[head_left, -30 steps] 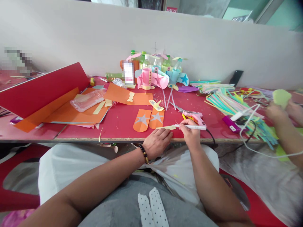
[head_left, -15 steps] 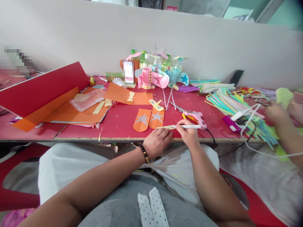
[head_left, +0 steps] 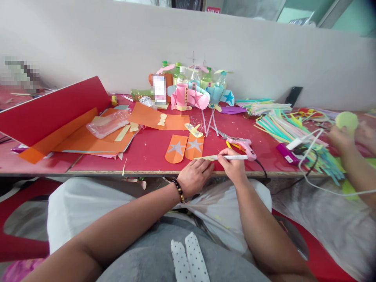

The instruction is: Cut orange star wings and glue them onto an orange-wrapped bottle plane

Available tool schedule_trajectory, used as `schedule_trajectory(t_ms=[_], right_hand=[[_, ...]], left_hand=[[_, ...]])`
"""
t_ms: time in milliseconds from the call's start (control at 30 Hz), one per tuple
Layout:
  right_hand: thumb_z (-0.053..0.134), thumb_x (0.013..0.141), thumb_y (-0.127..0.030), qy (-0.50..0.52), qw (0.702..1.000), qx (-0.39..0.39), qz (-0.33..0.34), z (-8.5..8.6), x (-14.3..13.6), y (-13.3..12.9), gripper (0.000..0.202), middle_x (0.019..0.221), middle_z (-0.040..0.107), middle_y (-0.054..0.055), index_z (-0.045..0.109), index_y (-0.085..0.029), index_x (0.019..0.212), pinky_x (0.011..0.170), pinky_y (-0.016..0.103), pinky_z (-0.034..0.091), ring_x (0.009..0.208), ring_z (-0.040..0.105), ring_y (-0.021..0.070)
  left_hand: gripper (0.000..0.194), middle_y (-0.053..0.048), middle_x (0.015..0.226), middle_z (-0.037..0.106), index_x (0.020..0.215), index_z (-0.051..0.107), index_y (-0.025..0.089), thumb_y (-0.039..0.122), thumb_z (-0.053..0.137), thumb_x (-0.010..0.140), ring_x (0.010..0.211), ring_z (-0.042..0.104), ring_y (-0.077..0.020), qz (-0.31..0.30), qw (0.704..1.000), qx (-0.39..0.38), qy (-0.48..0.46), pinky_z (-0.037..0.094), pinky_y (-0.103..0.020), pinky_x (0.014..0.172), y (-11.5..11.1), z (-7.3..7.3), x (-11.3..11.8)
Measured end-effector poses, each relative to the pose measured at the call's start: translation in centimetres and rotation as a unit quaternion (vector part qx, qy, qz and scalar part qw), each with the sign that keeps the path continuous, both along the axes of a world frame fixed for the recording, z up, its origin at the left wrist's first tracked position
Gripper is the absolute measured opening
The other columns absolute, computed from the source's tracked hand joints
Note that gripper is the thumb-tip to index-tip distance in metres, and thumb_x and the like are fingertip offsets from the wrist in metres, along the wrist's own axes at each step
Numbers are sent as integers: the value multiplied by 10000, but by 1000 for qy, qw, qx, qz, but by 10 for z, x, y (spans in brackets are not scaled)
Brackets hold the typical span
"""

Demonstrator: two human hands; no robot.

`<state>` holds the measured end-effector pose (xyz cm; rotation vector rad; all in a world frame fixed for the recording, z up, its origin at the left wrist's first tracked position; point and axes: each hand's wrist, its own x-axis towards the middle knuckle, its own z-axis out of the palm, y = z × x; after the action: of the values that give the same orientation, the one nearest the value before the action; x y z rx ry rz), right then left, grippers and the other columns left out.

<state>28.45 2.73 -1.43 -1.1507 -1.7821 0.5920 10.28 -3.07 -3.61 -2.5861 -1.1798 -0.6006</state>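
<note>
My left hand point(head_left: 196, 177) lies flat at the table's front edge, fingers stretched out over a pale yellow paper strip point(head_left: 209, 158). Pinched in my right hand point(head_left: 235, 168) is a white pen point(head_left: 239, 157), its tip end over the strip's right part; the exact contact is too small to see. Just beyond my hands are two orange paper pieces with rounded ends, a left one point(head_left: 172, 155) and a right one point(head_left: 199, 141), each bearing a grey star. A small yellow paper piece with grey stars point(head_left: 192, 127) overlaps the top of the right one.
Bottle airplanes with paper wings point(head_left: 182, 94) stand against the wall. A pink glue gun point(head_left: 248, 147) and scissors point(head_left: 221, 134) lie to the right, near a purple power box point(head_left: 289, 156) and coloured strips point(head_left: 282, 127). Orange sheets point(head_left: 88, 137) cover the left. A co-worker's hands point(head_left: 339, 135) are at far right.
My right hand and the pen have shifted very slightly left. My left hand stays in place. The co-worker's pale yellow piece has moved left and turned.
</note>
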Motion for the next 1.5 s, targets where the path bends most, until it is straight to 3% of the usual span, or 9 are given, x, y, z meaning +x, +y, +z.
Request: schedule_trajectory(t_ms=[700, 967, 1500], right_hand=[[568, 771, -228, 8, 1000, 16, -14, 2, 0, -2, 112, 575, 520, -30, 537, -199, 667, 507, 259, 355, 516, 454, 122], [561, 804, -252, -7, 1000, 1, 15, 2, 0, -2, 97, 606, 548, -23, 564, -197, 724, 516, 252, 369, 538, 477, 124], [572, 773, -242, 9, 999, 18, -35, 0, -1, 0, 112, 569, 532, -27, 535, -205, 674, 504, 260, 370, 511, 467, 126]], left_hand=[[373, -120, 1282, 555, 1309, 496, 131, 275, 358, 993, 1176, 490, -251, -1, 1000, -9, 3, 439, -396, 971, -1, 2, 0], [376, -125, 1290, 549, 1318, 487, 132, 274, 370, 990, 1179, 490, -252, 0, 1000, -12, 8, 441, -402, 967, -1, 2, 1], [371, -121, 1277, 557, 1310, 496, 137, 274, 367, 991, 1170, 492, -250, -1, 1000, -8, 6, 440, -401, 963, 0, 2, 0]])
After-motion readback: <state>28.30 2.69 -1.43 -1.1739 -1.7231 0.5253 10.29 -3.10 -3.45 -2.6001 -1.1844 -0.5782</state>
